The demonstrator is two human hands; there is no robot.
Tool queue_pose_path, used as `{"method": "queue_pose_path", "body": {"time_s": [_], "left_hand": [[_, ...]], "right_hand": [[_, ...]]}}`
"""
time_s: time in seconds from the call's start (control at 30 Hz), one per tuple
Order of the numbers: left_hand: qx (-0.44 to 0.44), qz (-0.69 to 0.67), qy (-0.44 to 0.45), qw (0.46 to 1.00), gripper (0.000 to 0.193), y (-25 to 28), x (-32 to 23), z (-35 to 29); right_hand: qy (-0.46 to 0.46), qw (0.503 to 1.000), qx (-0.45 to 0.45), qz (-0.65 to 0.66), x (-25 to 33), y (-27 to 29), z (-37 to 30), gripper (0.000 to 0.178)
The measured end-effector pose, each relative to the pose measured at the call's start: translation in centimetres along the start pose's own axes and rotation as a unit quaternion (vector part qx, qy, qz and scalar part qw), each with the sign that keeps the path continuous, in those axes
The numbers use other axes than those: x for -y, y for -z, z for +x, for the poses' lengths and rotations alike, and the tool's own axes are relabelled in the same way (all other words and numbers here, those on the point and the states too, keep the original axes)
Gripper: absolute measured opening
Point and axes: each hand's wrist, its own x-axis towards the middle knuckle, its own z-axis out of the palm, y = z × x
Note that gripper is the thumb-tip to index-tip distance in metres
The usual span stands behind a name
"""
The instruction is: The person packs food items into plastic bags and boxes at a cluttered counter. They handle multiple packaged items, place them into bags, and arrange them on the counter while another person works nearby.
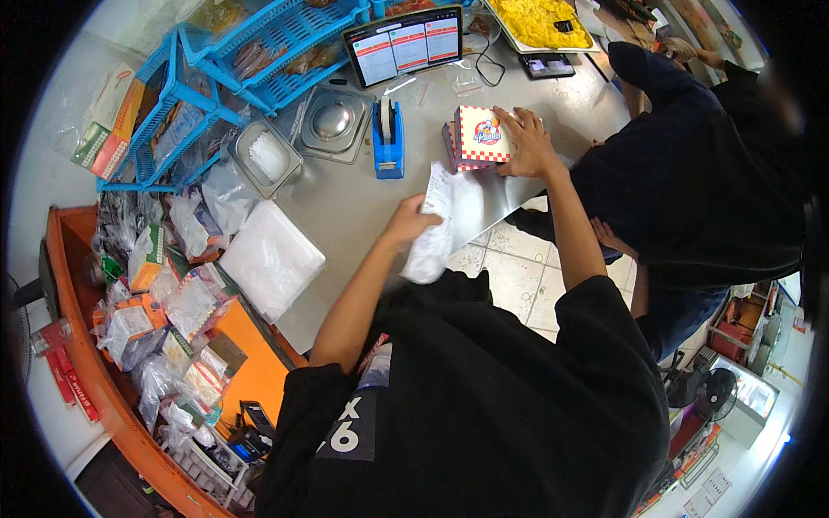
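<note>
My left hand (406,223) is closed on a long white paper receipt (439,207), which hangs over the near edge of the steel table, its lower end blurred. My right hand (527,145) grips the right side of a small white food box (479,125) with a red checkered border and a round printed picture on top. Another checkered box edge (449,142) shows just left of and below it; I cannot tell whether that is a second box. Left of the boxes stands a blue tape dispenser (389,142).
A steel pan with a lid (332,121), an open steel container (263,160) and white sheets (272,259) lie to the left. Blue baskets (276,60) and a tablet (406,47) line the back. Bagged boxes (173,319) fill the left counter. A person in dark clothes (682,164) stands close on the right.
</note>
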Motion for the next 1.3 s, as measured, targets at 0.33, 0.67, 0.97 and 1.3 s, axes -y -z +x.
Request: {"method": "queue_pose_path", "body": {"time_s": [0.33,0.67,0.97,1.3], "left_hand": [[-0.032,-0.197,-0.132,0.971,0.053,3.0,-12.2,-16.3],[0.007,-0.306,-0.129,0.943,0.047,3.3,-14.0,-16.1],[0.003,-0.300,-0.132,0.945,0.045,3.5,-14.3,-16.1],[0.057,0.124,-0.120,0.983,0.046,5.2,-8.3,-9.4]], "right_hand": [[-0.373,0.745,-0.051,0.551,1.0,-3.2,-2.4,0.075],[-0.385,0.636,-0.145,0.653,0.6,-5.1,-6.2,0.075],[-0.274,0.611,-0.089,0.737,3.7,-8.7,-13.0,0.059],[-0.209,0.916,-0.171,0.297,12.2,-12.1,-14.4,0.061]]}}
